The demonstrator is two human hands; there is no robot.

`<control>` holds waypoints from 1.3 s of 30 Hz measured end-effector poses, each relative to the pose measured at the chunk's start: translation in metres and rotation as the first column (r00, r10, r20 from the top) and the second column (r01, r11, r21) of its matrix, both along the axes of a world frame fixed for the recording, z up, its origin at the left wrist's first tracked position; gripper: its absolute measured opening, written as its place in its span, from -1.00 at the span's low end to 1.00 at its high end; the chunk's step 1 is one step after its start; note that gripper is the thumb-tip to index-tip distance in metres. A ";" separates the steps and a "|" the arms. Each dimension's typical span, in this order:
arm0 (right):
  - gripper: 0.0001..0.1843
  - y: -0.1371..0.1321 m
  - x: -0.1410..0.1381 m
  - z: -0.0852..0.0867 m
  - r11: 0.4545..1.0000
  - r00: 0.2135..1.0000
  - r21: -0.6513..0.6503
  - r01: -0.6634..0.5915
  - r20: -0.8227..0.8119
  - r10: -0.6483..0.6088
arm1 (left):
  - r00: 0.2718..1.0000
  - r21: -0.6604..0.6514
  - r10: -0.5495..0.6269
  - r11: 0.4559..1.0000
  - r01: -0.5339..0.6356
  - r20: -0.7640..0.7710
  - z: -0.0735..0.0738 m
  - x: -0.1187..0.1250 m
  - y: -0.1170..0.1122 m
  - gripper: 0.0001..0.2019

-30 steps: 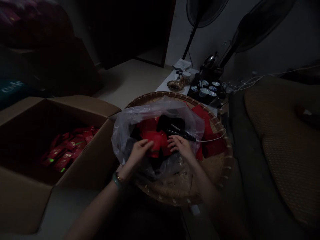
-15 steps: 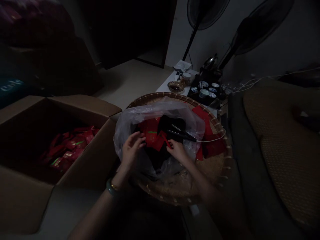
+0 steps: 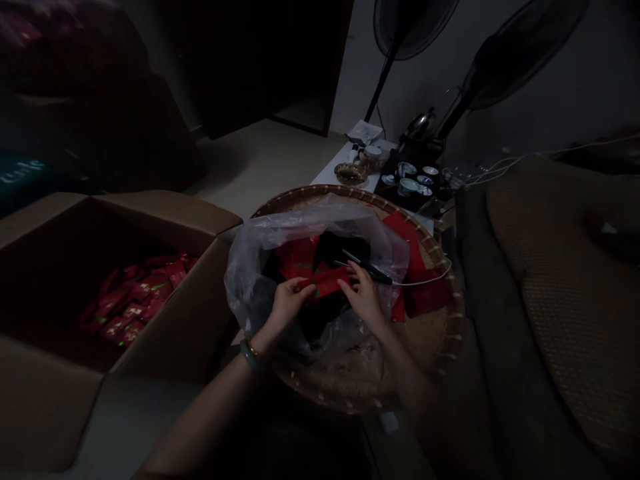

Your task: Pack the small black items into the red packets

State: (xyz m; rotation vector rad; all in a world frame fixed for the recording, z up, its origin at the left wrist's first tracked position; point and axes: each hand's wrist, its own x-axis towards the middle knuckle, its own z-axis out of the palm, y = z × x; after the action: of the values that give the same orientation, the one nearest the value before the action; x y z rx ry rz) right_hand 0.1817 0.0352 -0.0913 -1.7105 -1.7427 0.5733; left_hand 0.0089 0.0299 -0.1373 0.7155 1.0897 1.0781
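Between my two hands is a small red packet [image 3: 331,283] with a green mark. My left hand [image 3: 285,308], with a bracelet at its wrist, pinches the packet's left end. At the other end, the fingers of my right hand [image 3: 366,300] close on it. Below lies an open clear plastic bag [image 3: 245,257] with dark contents [image 3: 320,319] that I cannot make out. More red packets [image 3: 297,257] rest in the bag. A black tong-like tool [image 3: 376,274] with a white cord lies just beyond my right hand. The bag sits on a round woven tray [image 3: 427,343].
To the left stands an open cardboard box [image 3: 170,320] holding many red packets [image 3: 145,287]. Red sheets [image 3: 417,267] lie on the tray's right side. Small cups [image 3: 409,187] stand on a low table behind, near two fans [image 3: 525,53].
My left hand has moved right and now grips the packet's left end. The packet has turned from slanted to nearly level, stretched between both hands.
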 end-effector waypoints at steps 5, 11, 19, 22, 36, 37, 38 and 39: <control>-0.53 -0.006 -0.007 -0.005 0.997 0.987 0.066 -0.043 0.156 0.032 | 0.969 -0.182 0.081 0.982 -0.038 0.234 0.012 0.007 -0.013 -0.55; -0.50 -0.010 -0.012 -0.007 0.968 0.960 0.214 -0.127 0.273 0.066 | 0.889 -0.294 0.199 0.953 -0.078 0.413 0.021 0.014 -0.022 -0.56; -0.63 -0.009 -0.014 -0.004 0.957 0.999 0.288 -0.038 0.021 0.034 | 0.863 -0.312 0.218 0.947 -0.075 0.457 0.026 0.015 -0.026 -0.62; -0.60 -0.009 -0.015 -0.004 0.968 0.992 0.249 0.046 -0.124 -0.015 | 0.856 -0.342 0.257 0.934 -0.102 0.449 0.023 0.016 -0.027 -0.62; -0.77 -0.011 -0.018 0.003 0.972 0.997 0.235 0.003 -0.081 0.017 | 0.859 -0.331 0.307 0.928 -0.173 0.410 0.018 0.020 -0.028 -0.64; -0.80 -0.009 -0.017 0.003 0.975 0.995 0.221 0.039 -0.096 -0.018 | 0.875 -0.312 0.292 0.934 -0.174 0.387 0.018 0.020 -0.028 -0.63; -0.81 -0.008 -0.016 0.004 0.974 0.996 0.218 0.066 -0.077 -0.050 | 0.892 -0.284 0.270 0.944 -0.171 0.362 0.018 0.018 -0.028 -0.63; -0.81 -0.007 -0.015 0.006 0.970 0.997 0.230 0.077 -0.026 -0.073 | 0.911 -0.245 0.243 0.955 -0.165 0.334 0.017 0.017 -0.028 -0.63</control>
State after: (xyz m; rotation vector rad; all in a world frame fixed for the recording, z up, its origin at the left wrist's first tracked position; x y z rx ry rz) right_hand 0.1671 0.0285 -0.0855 -1.5950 -1.6545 0.3358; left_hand 0.0259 0.0024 -0.1199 0.2189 0.9541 1.1950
